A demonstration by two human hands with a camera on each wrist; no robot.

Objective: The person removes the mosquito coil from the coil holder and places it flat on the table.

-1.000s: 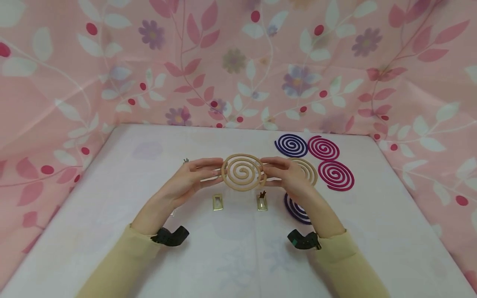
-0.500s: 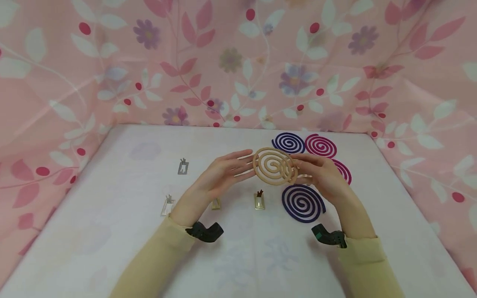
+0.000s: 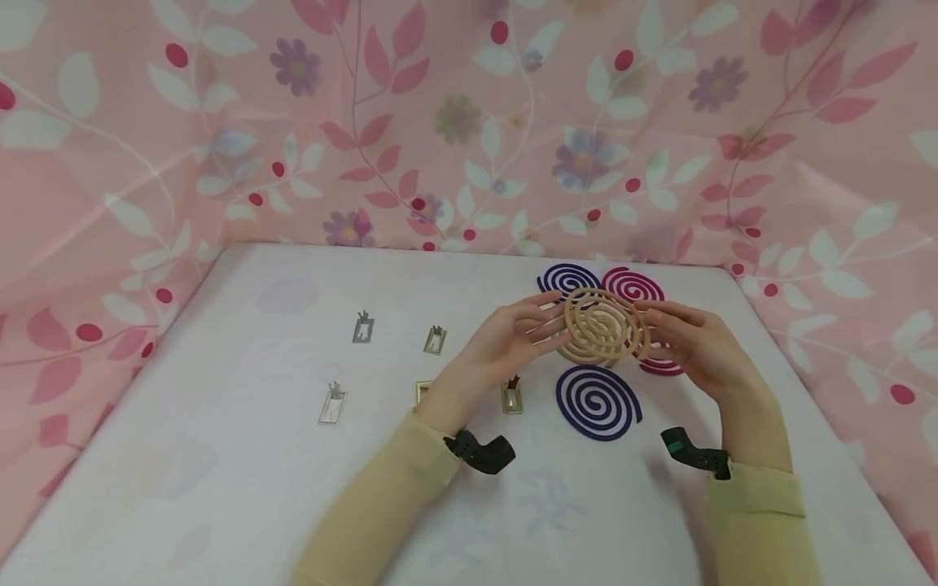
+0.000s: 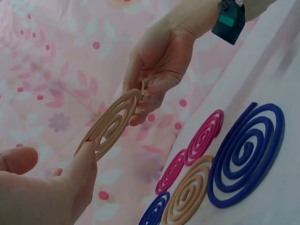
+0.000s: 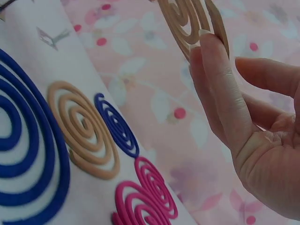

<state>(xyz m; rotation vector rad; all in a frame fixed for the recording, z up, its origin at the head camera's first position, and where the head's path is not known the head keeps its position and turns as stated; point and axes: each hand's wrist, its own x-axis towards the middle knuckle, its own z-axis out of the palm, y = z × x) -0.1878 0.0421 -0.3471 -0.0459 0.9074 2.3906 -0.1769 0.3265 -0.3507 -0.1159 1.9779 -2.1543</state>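
A tan spiral coil (image 3: pixel 610 327), shaped like a mosquito coil, is held up above the table between both hands. My left hand (image 3: pixel 501 342) supports its left edge on extended fingers; in the left wrist view the thumb (image 4: pixel 21 159) stands apart from it. At the opposite edge my right hand (image 3: pixel 703 350) touches the coil with straight fingertips, its thumb (image 5: pixel 262 70) also apart in the right wrist view. Directly beneath, in the head view, lies a second tan coil (image 5: pixel 84 124), partly hidden by the held one.
A dark blue coil (image 3: pixel 597 403) lies in front of the tan one, another blue coil (image 3: pixel 570 281) behind. Pink coils (image 3: pixel 633 285) lie at the right, one partly covered by the right hand. Several small metal frames (image 3: pixel 333 399) are spread on the left and middle of the white table.
Both hands have carried the tan coil rightward from mid-table to above the coils. The metal frames that the left hand covered earlier show now.
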